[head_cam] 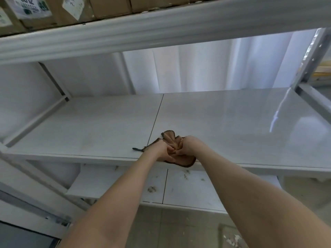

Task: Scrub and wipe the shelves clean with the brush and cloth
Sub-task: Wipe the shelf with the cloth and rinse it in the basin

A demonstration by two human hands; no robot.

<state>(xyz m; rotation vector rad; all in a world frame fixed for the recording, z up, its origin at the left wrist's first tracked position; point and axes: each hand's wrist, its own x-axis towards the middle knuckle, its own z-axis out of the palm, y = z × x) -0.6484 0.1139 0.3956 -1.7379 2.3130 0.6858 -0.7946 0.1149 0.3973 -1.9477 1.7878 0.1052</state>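
A brown cloth [170, 137] lies bunched at the front edge of the white middle shelf [232, 122], near the seam between its two panels. My left hand [159, 149] and my right hand [189, 144] both grip the cloth, knuckles close together, and part of it hangs over the shelf's front edge. One dark-edged corner of the cloth trails left on the shelf. No brush is in view.
The lower shelf [197, 190] carries dirt smudges and debris. Cardboard boxes [107, 4] stand on the top shelf above. A grey metal upright [308, 56] rises at the right. The floor below is speckled concrete.
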